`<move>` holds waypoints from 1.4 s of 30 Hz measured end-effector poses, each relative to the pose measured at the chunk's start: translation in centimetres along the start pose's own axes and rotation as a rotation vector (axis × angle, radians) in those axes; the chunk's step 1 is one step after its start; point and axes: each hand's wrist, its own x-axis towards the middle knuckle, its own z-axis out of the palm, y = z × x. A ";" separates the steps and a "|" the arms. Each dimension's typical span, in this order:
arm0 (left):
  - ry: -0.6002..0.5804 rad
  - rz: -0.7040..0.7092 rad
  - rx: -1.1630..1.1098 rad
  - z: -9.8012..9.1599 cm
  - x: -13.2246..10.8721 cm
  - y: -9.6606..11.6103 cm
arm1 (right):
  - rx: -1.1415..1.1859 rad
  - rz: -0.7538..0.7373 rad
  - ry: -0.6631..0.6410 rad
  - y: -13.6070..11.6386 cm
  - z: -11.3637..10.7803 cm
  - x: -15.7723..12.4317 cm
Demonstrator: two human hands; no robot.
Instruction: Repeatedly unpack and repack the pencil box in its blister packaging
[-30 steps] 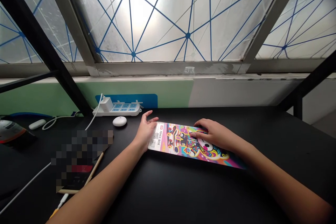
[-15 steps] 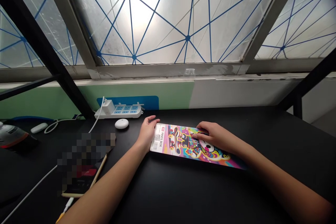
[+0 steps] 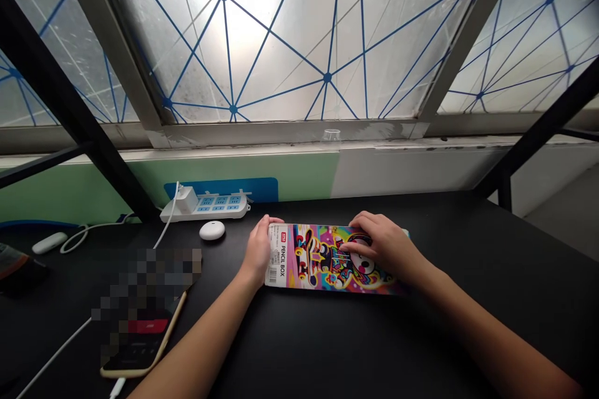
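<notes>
My left hand [image 3: 259, 254] cups the box [image 3: 311, 260] end, my right hand [image 3: 381, 248] lies flat on top; I'd press evenly.

One pencil box [image 3: 318, 259], two hands (left hand [image 3: 259, 252], right hand [image 3: 381, 246]), one power strip [image 3: 210, 206], one phone [image 3: 140, 349], one round white puck [image 3: 212, 230].

Straight ahead, a frosted glass window crossed by thin blue lines [image 3: 281, 43], bright with pale daylight. Framed below by a grey painted sill [image 3: 262, 135]. Under that, a pale green wall panel [image 3: 93, 182] beside a white wall panel [image 3: 412, 168]. Flanked by slanting black metal struts [image 3: 56, 100]. Lowest, a matte black tabletop [image 3: 337, 343].
</notes>
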 end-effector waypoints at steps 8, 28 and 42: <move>-0.048 0.158 0.075 0.1 0.3 -0.4 | -0.066 -0.159 0.245 -1.1 -0.7 -0.6; -0.136 0.435 0.277 -0.2 -0.2 -0.2 | 0.005 -0.014 0.295 -1.3 -0.4 -0.5; -0.168 0.661 0.152 -1.9 -0.1 3.5 | -0.189 -0.372 0.001 -5.8 2.1 -1.5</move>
